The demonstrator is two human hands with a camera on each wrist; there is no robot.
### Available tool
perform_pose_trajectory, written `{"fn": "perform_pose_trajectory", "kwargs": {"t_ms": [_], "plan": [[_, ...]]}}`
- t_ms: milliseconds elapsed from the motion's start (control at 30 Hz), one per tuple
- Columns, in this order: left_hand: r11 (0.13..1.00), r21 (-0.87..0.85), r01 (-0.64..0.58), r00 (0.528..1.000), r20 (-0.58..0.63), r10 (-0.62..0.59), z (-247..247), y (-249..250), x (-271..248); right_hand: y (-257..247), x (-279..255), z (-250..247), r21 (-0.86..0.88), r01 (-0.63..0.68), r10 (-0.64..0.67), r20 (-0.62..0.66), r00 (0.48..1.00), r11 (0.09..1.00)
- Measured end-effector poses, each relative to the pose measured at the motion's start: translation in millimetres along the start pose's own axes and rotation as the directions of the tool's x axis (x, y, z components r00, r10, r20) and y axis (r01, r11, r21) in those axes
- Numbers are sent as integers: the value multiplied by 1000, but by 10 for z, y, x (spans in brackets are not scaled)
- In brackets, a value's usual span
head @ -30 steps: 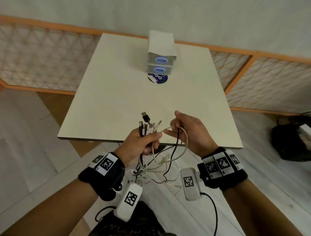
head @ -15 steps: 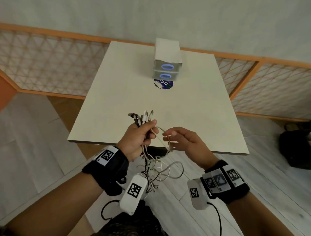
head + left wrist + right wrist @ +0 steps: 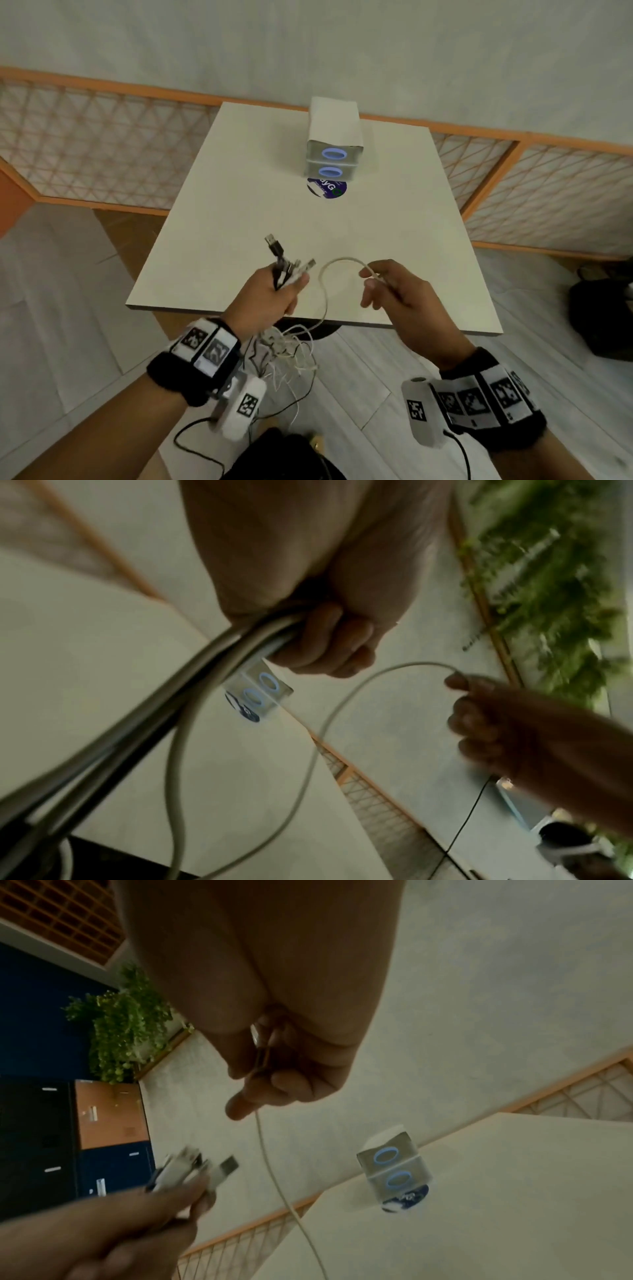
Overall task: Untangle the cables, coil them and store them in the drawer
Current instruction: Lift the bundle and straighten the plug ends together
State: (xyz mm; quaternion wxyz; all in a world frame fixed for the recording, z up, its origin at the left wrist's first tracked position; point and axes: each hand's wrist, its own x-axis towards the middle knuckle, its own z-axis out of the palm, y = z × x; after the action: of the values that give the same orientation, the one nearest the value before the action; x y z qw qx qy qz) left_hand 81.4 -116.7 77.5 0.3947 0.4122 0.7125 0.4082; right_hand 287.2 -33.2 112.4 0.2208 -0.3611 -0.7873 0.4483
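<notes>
My left hand (image 3: 274, 291) grips a bundle of cable ends (image 3: 287, 265), black and white plugs sticking up above the fist (image 3: 192, 1169). The rest of the cables hang tangled (image 3: 287, 349) below the table edge. My right hand (image 3: 387, 284) pinches one white cable (image 3: 337, 263) that arches from the tangle over to its fingers (image 3: 342, 710). The small two-drawer unit (image 3: 334, 147), grey with blue ring handles, stands shut at the far middle of the table (image 3: 394, 1167).
The white table (image 3: 239, 192) has a round dark sticker (image 3: 327, 188) in front of the drawers. An orange-framed lattice fence (image 3: 85, 144) surrounds it. A black bag (image 3: 603, 315) lies on the floor at right.
My right hand has pulled one white cable out to the right, away from the bundle. The left hand kept its grip on the plugs and shifted slightly.
</notes>
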Motion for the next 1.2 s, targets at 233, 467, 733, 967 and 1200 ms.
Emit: {"fn": "perform_pose_trajectory", "kwargs": {"t_ms": [233, 467, 733, 967, 1200], "plan": [[971, -177, -160, 987, -7, 161, 248, 191, -66, -222, 157, -289, -253, 223, -125, 355, 926, 941], [917, -357, -177, 975, 61, 212, 340, 457, 47, -261, 418, -227, -211, 232, -186, 218, 958, 950], [903, -427, -46, 989, 108, 102, 324, 479, 73, -31, 416, -46, -103, 131, -115, 148, 982, 986], [900, -434, -27, 987, 132, 93, 395, 479, 103, 53, 399, -44, -30, 64, -58, 161, 985, 998], [842, -538, -30, 992, 90, 92, 551, 546, 143, 180, 397, -188, 2, 54, -54, 150, 987, 999]]}}
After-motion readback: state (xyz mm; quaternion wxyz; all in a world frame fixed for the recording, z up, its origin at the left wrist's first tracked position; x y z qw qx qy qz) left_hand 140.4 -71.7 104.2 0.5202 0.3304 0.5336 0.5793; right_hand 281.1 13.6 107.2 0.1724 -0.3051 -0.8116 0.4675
